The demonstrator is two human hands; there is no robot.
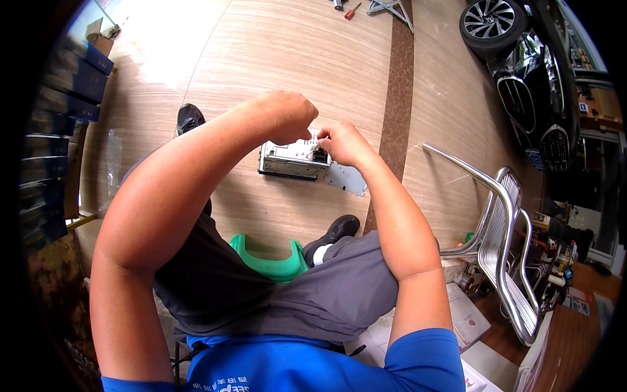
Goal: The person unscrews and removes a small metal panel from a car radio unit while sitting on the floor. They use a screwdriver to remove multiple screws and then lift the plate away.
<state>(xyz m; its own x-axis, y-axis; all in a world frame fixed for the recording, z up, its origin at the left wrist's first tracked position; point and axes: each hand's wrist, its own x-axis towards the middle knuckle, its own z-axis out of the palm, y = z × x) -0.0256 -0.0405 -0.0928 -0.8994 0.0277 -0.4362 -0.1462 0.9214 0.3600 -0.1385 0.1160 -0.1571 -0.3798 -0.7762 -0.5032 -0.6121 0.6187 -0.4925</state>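
On the tiled floor between my feet sits a silvery metal box that looks like a car radio, its top showing small parts and a dark socket at the right end. My left hand is over its far side, fingers curled in and closed. From the right, my right hand reaches to the box's right corner beside the socket, thumb and fingertips pinched together. What either hand holds is too small or hidden to make out. A flat grey metal plate lies on the floor just right of the box.
A green plastic stool is between my legs. Farther off lie a red-handled screwdriver and a grey metal stand. A metal-framed bench stands right, with a black car beyond. Blue boxes fill shelves at left.
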